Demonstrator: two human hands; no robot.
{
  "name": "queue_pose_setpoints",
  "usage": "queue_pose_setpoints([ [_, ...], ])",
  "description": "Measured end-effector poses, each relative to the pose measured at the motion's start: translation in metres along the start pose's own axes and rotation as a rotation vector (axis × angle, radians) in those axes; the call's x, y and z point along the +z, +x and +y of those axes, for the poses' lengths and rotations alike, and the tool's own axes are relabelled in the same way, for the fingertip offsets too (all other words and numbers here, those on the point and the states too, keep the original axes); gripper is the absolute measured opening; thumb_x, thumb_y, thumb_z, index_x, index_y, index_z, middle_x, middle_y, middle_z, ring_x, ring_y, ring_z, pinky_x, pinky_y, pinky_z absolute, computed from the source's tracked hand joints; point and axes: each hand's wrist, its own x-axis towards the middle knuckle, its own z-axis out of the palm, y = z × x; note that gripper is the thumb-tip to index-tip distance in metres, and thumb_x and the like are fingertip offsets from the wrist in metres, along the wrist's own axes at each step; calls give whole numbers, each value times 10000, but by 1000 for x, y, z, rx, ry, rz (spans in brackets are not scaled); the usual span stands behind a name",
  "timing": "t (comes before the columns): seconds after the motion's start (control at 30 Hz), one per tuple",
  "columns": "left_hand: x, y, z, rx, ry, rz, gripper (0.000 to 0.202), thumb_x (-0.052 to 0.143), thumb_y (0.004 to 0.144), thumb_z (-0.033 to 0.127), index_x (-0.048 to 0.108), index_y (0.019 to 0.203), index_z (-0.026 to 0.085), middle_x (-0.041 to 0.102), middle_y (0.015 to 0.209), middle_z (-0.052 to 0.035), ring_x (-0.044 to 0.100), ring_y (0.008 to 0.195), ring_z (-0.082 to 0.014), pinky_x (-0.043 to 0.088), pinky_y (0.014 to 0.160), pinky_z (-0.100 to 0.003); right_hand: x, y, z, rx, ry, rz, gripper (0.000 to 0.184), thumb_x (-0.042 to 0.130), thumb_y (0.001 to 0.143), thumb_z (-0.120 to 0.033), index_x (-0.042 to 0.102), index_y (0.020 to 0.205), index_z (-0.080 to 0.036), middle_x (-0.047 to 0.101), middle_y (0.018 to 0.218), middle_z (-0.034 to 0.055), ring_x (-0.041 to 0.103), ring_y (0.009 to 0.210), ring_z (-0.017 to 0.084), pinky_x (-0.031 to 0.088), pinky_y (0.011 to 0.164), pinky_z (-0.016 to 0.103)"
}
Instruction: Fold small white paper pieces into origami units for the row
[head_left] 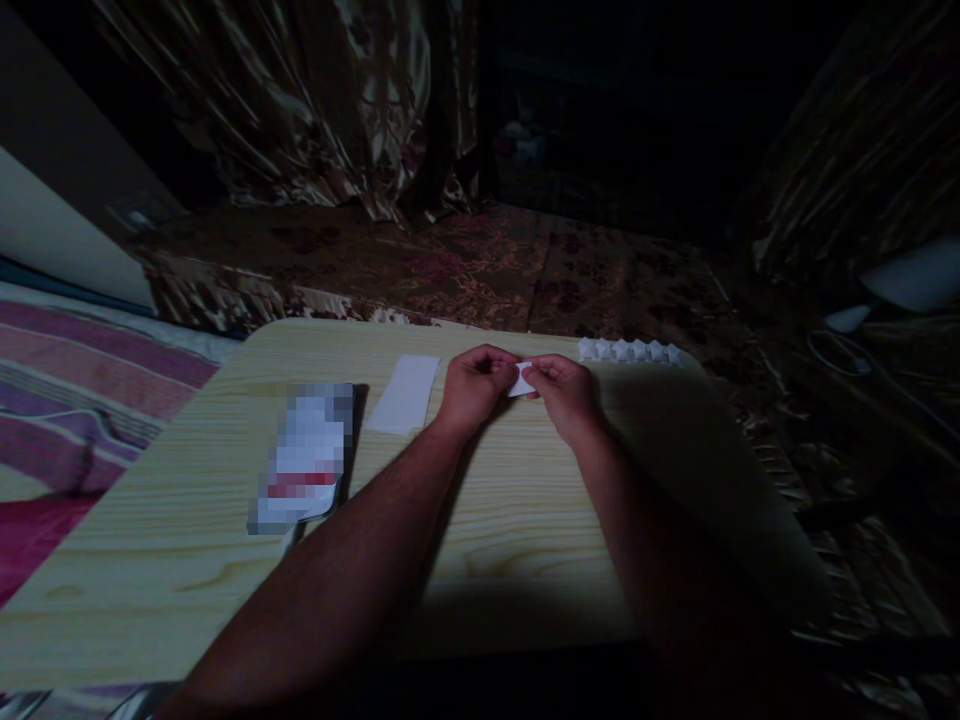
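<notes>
Between my two hands is a small folded piece of white paper (520, 381), held a little above the wooden table. My left hand (475, 385) pinches its left side with thumb and fingers. On the other side, my right hand (561, 388) grips the right edge, its thumb on top. A stack of white paper strips (405, 393) lies flat just left of my left hand. Beyond my right hand, a row of several small white folded paper stars (628, 351) sits along the table's far edge. The paper's exact folds are too small to make out.
A phone-like device with a blurred-out screen (311, 455) rests on the left of the wooden table (517, 540), a cable at its lower end. A striped bed cover (75, 370) is at left. Patterned curtains (360, 100) hang behind; a white lamp-like object (911, 275) stands right.
</notes>
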Motion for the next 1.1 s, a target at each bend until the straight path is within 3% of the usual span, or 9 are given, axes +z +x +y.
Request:
queue_pose_setpoints([
  [1.1,0,0,-4,11,25,-14,166,733,630,243,682,749,138,586,602,9,478,511,-75,370,486,-198,0,1,3,2,17,-2,181,658,698,-322,673,794,-169,674,693,13,609,607,136,485,514,230],
])
